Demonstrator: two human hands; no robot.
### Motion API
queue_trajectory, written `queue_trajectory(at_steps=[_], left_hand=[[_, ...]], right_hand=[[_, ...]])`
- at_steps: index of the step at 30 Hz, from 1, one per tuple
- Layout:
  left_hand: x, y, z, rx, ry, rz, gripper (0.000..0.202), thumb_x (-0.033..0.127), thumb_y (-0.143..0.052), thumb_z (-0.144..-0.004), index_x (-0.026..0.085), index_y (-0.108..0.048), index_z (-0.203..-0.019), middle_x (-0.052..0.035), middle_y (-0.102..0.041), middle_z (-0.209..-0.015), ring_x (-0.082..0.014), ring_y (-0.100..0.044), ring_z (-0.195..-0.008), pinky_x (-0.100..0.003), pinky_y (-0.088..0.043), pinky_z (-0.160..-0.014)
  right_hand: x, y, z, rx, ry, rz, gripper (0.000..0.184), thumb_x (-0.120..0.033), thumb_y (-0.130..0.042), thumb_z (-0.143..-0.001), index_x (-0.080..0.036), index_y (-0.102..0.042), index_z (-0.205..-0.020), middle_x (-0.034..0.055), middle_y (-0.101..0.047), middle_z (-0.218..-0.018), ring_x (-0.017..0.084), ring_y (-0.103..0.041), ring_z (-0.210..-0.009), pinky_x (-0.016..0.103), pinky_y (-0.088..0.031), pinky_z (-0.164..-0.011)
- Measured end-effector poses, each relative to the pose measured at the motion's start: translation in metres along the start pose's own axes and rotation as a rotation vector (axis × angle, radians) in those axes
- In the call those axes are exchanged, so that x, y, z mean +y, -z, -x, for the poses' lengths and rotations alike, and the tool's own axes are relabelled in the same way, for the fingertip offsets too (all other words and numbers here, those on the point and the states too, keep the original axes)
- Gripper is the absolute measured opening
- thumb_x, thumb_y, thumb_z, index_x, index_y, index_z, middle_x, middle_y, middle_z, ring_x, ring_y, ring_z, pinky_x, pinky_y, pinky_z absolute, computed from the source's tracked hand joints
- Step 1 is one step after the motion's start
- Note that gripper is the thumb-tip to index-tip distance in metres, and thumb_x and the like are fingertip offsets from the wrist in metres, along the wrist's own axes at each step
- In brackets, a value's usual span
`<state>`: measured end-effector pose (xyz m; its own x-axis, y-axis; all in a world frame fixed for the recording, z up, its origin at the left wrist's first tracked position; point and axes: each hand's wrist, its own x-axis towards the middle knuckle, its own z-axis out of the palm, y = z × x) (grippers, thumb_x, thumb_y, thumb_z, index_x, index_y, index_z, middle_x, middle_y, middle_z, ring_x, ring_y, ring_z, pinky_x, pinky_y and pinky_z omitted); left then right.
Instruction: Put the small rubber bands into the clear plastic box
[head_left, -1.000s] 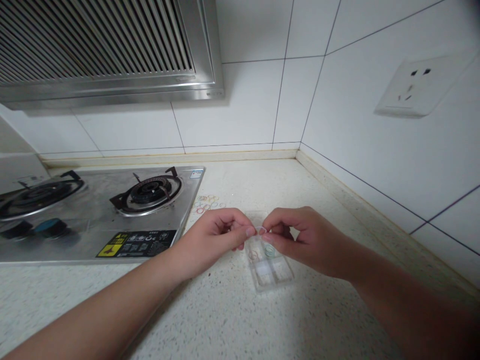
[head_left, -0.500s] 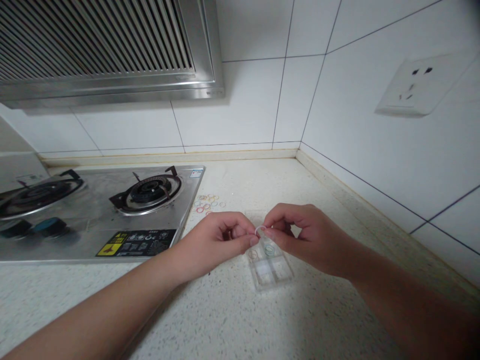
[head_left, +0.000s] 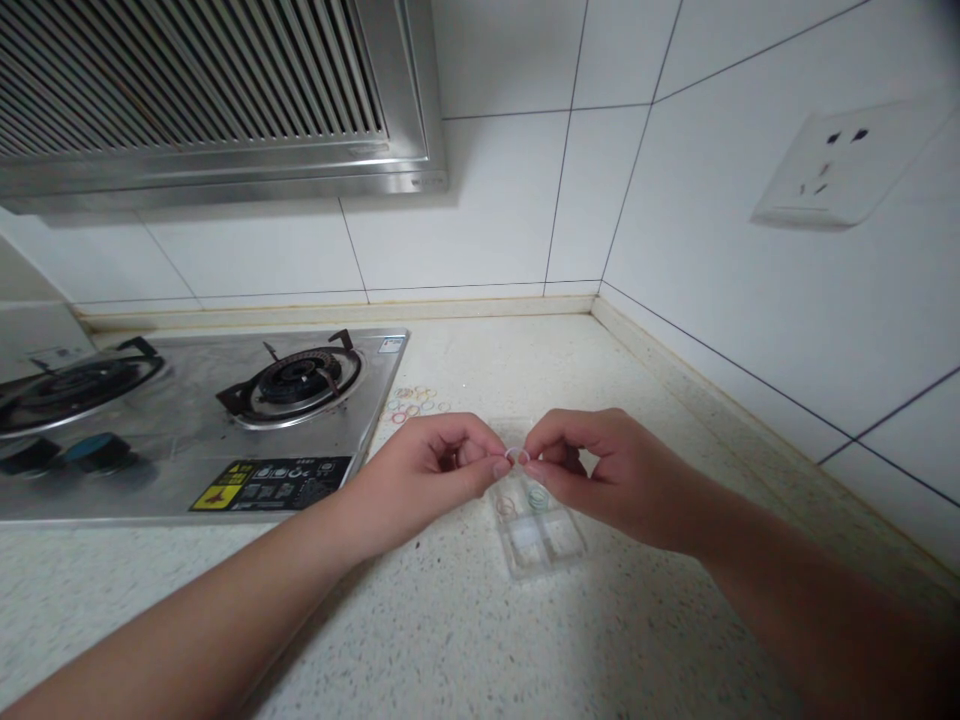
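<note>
Between my two hands is a small pale elastic band [head_left: 517,451], pinched from both sides and bowed into an arch. My left hand [head_left: 450,460] holds one side of it between thumb and forefinger; my right hand [head_left: 592,460] grips the other side the same way. Directly below lies a clear plastic compartment box [head_left: 529,572] on the counter, its far part hidden by the hands. A reddish-brown band [head_left: 505,507] shows in one compartment, and green bands [head_left: 538,497] show in the one beside it.
Loose coloured bands [head_left: 412,403] lie scattered on the counter [head_left: 465,650] beside the hob [head_left: 375,400]. Above the hob hangs a metal range hood [head_left: 405,180]. A tiled wall with a socket [head_left: 832,165] rises on the right.
My hands have drawn slightly apart and the band between them looks wider. Both hands still pinch it over the box.
</note>
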<state>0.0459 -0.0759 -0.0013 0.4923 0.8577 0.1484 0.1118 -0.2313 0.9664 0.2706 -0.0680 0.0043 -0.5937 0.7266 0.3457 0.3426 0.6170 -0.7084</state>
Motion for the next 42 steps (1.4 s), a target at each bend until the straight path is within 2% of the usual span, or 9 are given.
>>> queue_trajectory(at_steps=[7,13,17,23,30,42], left_hand=[[0.0010,0.0013,-0.0002,-0.051,0.063,-0.042,0.027,0.040,-0.063,-0.089,0.014,-0.066,-0.085,0.0037,-0.050,-0.063,-0.0093,-0.040,-0.060,-0.022,-0.029,-0.055],[0.0051,0.0015,-0.0008,-0.060,0.067,0.008,0.025,0.036,-0.058,-0.092,0.014,-0.065,-0.082,0.0032,-0.053,-0.064,-0.0094,-0.045,-0.060,-0.023,-0.034,-0.059],[0.0053,0.0024,-0.0005,-0.064,0.068,0.032,0.033,0.040,-0.053,-0.095,0.015,-0.064,-0.077,0.0034,-0.054,-0.062,-0.0086,-0.044,-0.057,-0.022,-0.034,-0.057],[0.0047,0.0010,0.0004,-0.058,0.076,0.021,0.028,0.038,-0.059,-0.091,0.014,-0.065,-0.079,0.0032,-0.054,-0.061,-0.0094,-0.045,-0.058,-0.023,-0.033,-0.058],[0.0055,-0.0004,-0.0001,-0.066,0.070,0.035,0.018,0.031,-0.065,-0.088,0.014,-0.070,-0.083,0.0035,-0.055,-0.062,-0.0086,-0.045,-0.059,-0.022,-0.033,-0.058],[-0.0001,0.0012,0.0002,-0.061,0.077,0.038,0.022,0.035,-0.067,-0.088,0.014,-0.070,-0.085,0.0036,-0.052,-0.062,-0.0077,-0.042,-0.058,-0.021,-0.031,-0.055]], right_hand=[[-0.0039,0.0022,-0.0007,0.055,0.026,0.037,0.015,-0.031,-0.060,-0.092,-0.017,-0.064,-0.086,-0.0035,-0.053,-0.062,0.009,-0.046,-0.056,0.022,-0.036,-0.052],[-0.0015,0.0020,0.0002,0.105,0.087,0.095,0.009,-0.026,-0.061,-0.090,-0.018,-0.064,-0.090,-0.0028,-0.058,-0.065,0.009,-0.050,-0.057,0.021,-0.038,-0.052],[0.0017,0.0019,0.0006,0.160,0.196,0.197,0.006,-0.023,-0.062,-0.089,-0.020,-0.065,-0.094,-0.0043,-0.060,-0.066,0.007,-0.050,-0.055,0.020,-0.039,-0.053],[0.0027,0.0021,-0.0007,0.168,0.305,0.306,0.005,-0.021,-0.062,-0.090,-0.020,-0.065,-0.094,-0.0041,-0.061,-0.067,0.007,-0.053,-0.056,0.019,-0.040,-0.056],[0.0025,0.0023,0.0009,0.161,0.325,0.314,0.006,-0.019,-0.062,-0.089,-0.020,-0.064,-0.095,-0.0046,-0.062,-0.068,0.007,-0.053,-0.057,0.019,-0.041,-0.057],[0.0023,0.0022,0.0004,0.149,0.311,0.320,0.011,-0.017,-0.064,-0.087,-0.021,-0.063,-0.097,-0.0062,-0.059,-0.067,0.006,-0.052,-0.055,0.018,-0.040,-0.056]])
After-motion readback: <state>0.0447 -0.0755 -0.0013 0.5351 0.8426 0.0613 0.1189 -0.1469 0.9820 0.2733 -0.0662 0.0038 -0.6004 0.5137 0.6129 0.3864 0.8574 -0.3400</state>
